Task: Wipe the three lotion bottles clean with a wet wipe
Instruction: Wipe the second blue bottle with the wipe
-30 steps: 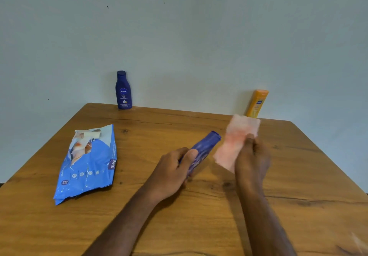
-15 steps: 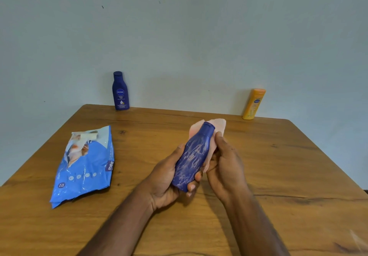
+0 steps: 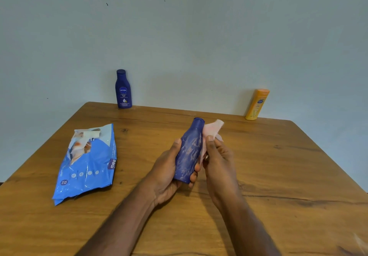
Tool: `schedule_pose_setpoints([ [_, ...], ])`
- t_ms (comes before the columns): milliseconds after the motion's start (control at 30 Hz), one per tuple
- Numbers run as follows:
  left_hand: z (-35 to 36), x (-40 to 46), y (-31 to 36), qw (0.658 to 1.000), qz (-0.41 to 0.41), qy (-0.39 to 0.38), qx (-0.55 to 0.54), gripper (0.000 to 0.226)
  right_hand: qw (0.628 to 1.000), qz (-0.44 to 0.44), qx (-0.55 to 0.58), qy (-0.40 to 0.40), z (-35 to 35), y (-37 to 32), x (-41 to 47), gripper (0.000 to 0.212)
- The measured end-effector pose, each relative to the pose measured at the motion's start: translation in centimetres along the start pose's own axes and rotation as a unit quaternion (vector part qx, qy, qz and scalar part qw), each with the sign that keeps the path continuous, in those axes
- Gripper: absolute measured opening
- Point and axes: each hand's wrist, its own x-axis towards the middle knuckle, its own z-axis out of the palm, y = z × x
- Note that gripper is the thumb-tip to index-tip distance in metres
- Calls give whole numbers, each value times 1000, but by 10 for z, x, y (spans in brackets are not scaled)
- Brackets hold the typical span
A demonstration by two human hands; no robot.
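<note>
Smeared blue bottle [image 3: 189, 152] and wipe [image 3: 211, 129] in hands

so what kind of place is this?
Probably a home room, staged simply: a wooden table against a bare pale wall, lotion bottles and a wet wipe pack on it.

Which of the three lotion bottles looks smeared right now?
The blue bottle held in the left hand, streaked with pale residue. The upright blue Nivea bottle and the yellow bottle at the table's far edge look clean.
</note>
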Motion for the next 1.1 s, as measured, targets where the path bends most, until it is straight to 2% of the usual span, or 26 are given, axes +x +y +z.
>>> schedule_pose_setpoints([
  [100,-5,2,1,1000,20,17,12,63,997,-44,-61,-10,3,6,-1,39],
  [267,1,2,-6,997,28,15,67,64,995,-64,-73,26,-2,12,3,33],
  [400,4,5,-8,996,49,48,50,55,955,-170,-240,38,-2,25,5,26],
  [433,4,4,-7,996,52,57,50,52,941,-179,-286,20,0,29,3,21],
  [500,3,3,-6,996,48,50,59,49,915,-176,-361,-23,6,33,0,32],
  [567,6,1,-6,997,42,38,52,46,895,-200,-396,-42,6,32,3,43],
  [633,8,1,-8,998,35,35,29,45,878,-220,-422,-58,3,29,5,42],
  [800,-9,0,3,990,47,63,-117,54,822,-252,-459,-223,2,24,1,43],
  [867,-17,-1,7,984,49,70,-156,55,809,-268,-460,-248,5,24,1,44],
  [967,-20,5,4,984,45,72,-154,45,827,-270,-454,-194,2,26,4,45],
  [1100,-6,11,-8,992,24,61,-112,63,883,-232,-402,-73,-5,27,8,46],
])
